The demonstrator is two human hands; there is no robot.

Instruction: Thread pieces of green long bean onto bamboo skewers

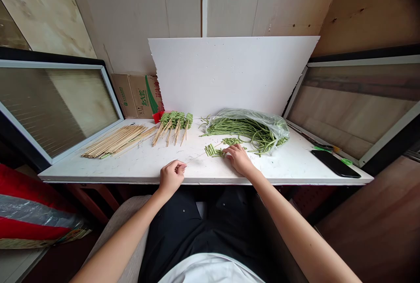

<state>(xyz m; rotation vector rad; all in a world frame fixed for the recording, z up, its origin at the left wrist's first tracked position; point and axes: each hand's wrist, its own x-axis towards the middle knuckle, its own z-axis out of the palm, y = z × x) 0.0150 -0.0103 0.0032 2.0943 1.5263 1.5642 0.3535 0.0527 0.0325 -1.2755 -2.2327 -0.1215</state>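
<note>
My left hand is closed in a pinch on the near end of a thin bamboo skewer that lies across the white table. The skewer's far end runs through a row of short cut green bean pieces. My right hand rests on the table with its fingers curled onto the right end of that row. A few more cut pieces lie just behind it.
A clear bag of long green beans lies at the back right. Finished bean skewers and a pile of bare skewers lie at the left. A black phone and green scissors sit at the right edge.
</note>
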